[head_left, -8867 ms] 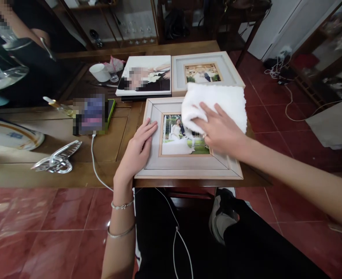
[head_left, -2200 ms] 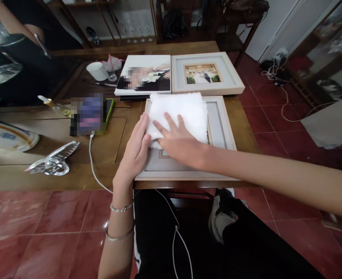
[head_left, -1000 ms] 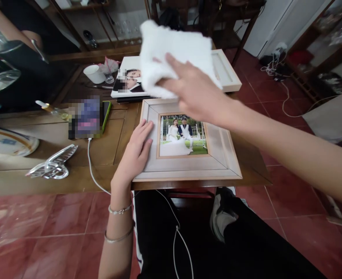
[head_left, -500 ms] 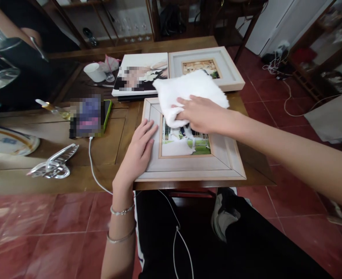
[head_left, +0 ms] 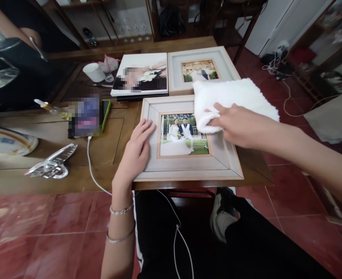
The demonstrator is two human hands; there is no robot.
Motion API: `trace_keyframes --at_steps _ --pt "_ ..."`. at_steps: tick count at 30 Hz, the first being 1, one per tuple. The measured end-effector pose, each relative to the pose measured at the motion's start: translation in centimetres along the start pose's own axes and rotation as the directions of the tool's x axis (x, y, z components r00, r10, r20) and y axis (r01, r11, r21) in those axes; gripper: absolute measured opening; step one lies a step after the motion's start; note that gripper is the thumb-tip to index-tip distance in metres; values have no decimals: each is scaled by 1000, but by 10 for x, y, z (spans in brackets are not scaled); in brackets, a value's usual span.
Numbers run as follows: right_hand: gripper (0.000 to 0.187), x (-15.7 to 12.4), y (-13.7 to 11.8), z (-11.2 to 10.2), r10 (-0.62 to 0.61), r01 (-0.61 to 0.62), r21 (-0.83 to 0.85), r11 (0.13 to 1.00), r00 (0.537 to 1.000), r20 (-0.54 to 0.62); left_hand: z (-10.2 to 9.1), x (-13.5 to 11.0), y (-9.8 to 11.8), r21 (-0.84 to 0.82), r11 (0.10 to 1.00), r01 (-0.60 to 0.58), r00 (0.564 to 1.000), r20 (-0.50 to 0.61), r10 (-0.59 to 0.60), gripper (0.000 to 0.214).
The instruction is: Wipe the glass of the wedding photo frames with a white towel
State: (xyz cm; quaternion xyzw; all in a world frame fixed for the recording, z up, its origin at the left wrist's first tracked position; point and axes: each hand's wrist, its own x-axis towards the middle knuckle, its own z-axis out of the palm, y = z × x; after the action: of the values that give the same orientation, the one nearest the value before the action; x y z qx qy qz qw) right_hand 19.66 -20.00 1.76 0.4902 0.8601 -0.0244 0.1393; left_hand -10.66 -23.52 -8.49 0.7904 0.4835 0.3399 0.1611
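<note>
At the table's (head_left: 107, 143) near edge lies a pale frame (head_left: 188, 170), its front rail along the lip. It holds a wedding photo (head_left: 184, 135). The left hand (head_left: 136, 155) lies flat, fingers spread, on the frame's left rail. The right hand (head_left: 237, 124) clutches a white cloth (head_left: 234, 97) over the frame's far right corner. Just behind sit a second frame (head_left: 176, 73) and a print (head_left: 141, 75). Bare wood opens leftward, toward a phone (head_left: 105, 110).

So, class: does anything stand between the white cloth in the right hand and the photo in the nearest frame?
Nothing visible does. The white cloth, gripped by the right hand, lies on the nearest frame at its upper right corner, beside the photo; the left hand rests on its left border.
</note>
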Motion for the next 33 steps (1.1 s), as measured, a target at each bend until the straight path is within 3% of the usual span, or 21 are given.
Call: trace_keyframes --at_steps 7,11,13,15,20,26,30,33 --pt "41 -67 -38 16 -246 249 39 968 967 -72 0 1 1 -2 1000 10 1000 -5 -10 48" --pt "42 -81 -49 9 -280 281 58 958 960 -26 0 0 -1 -14 1000 -1 1000 8 1 48" --pt "40 -71 -49 5 -244 243 23 970 969 52 -1 0 -1 -19 1000 -5 1000 13 6 47" --pt "45 -53 -44 7 -178 180 -32 983 982 57 -2 0 -2 -26 1000 -13 1000 17 14 47" --pt "64 -2 -11 20 -54 50 -22 998 981 -186 -2 1 -2 -33 999 -21 999 29 22 47" --pt "66 40 22 10 36 -54 -43 998 938 -345 -2 1 -3 -24 1000 -18 999 38 19 48" --pt "58 47 16 13 -20 -6 -102 995 967 -255 -2 1 -2 -28 1000 -10 999 39 11 47" --pt "56 33 -3 17 -19 2 -136 991 993 -120 -3 1 1 -19 1000 -5 999 37 6 47"
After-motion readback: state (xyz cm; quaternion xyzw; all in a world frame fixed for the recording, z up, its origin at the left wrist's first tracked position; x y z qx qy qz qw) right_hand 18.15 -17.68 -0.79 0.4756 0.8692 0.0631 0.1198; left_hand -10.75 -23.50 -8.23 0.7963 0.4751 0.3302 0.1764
